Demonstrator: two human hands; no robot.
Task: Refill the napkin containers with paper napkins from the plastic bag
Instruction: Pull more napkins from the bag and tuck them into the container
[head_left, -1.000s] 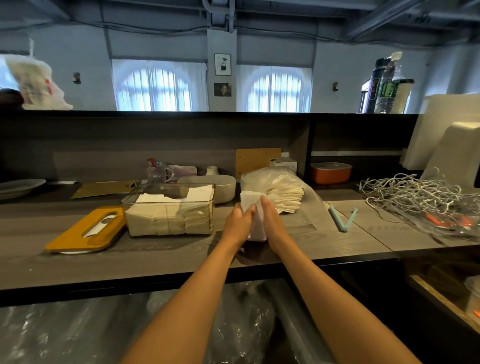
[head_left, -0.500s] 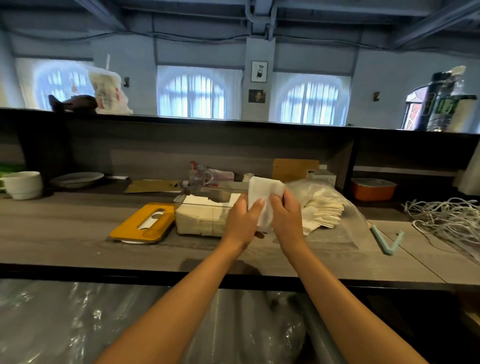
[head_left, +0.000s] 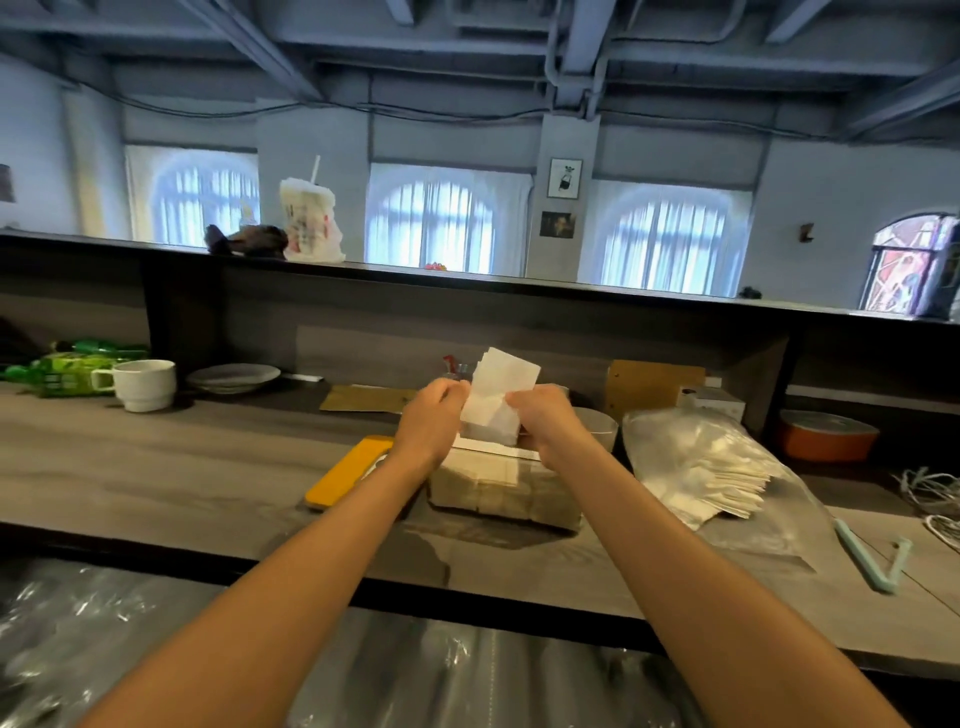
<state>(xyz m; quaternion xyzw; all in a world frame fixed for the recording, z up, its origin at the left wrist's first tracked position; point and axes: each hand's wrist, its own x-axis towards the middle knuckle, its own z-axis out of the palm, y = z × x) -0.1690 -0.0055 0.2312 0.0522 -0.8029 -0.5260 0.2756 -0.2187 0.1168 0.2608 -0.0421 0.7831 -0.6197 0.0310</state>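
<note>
We hold a small stack of napkins (head_left: 496, 397) upright between both hands, raised right over the open napkin box (head_left: 501, 486) on the bench (head_left: 156, 467). The left hand (head_left: 434, 415) pinches the stack's left edge, fingers curled around it, and the right hand (head_left: 545, 418) grips the right edge the same way. Held by both edges like this, the sheets stay squared up, which we judge is the point: a tidy stack should drop in flat rather than fan out.

The box sits just below our hands, already well packed with napkins, so this looks like a top-up near the end of its fill. Its yellow lid (head_left: 345, 470) lies flat just left of the box, under our left wrist, set aside so the opening stays free.

To the right of our right hand lies the plastic bag (head_left: 727, 467), on its side with more napkins showing through it, its mouth toward us. That keeps the supply within a short reach. A pale green bag clip (head_left: 872, 558) rests further right, off the bag.

Next we would lower the stack into the box. The risk: the box is nearly full, so sheets may catch on the rim or bulge.
</note>
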